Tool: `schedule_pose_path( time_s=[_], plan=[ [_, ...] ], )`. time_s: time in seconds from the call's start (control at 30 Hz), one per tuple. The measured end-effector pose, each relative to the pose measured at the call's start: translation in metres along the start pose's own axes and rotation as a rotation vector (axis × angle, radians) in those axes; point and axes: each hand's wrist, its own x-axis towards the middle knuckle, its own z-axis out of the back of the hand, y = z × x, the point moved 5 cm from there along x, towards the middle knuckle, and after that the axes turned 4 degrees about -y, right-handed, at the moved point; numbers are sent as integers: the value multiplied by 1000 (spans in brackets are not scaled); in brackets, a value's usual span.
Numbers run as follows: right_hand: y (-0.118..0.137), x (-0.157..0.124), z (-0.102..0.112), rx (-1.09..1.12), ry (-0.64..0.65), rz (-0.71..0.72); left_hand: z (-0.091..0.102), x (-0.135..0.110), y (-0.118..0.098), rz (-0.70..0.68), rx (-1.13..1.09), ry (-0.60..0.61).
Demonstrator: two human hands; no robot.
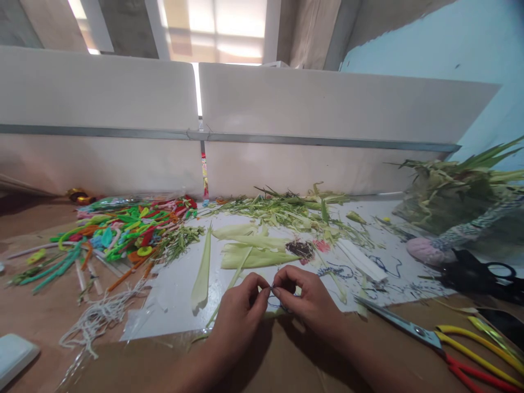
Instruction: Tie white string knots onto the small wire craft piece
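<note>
My left hand [242,307] and my right hand [306,296] meet at the middle of the table, thumb and forefinger of each pinched together. Between their fingertips runs a thin dark blue thread [281,307], and part of it loops below my right fingers. Just beyond my hands lie pale green corn husk leaves [256,256], with a clump of dark corn silk [301,249] at their right end. A single husk strip [202,273] lies to the left. More blue thread [333,269] is tangled to the right of my right hand.
Large scissors [417,330] with yellow and red handles lie at the right. Colourful pipe cleaners [135,229] and white strings [106,314] are heaped at the left. Green scraps [282,207] line the back by a white panel [307,169]. A bag of husks [442,191] stands far right.
</note>
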Motion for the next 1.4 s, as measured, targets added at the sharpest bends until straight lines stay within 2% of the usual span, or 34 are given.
schedule_pose_path(
  time_s=[1.4],
  plan=[
    [-2, -1, 1, 6, 2, -18, -2, 1, 2, 33, -144, 9]
  ],
)
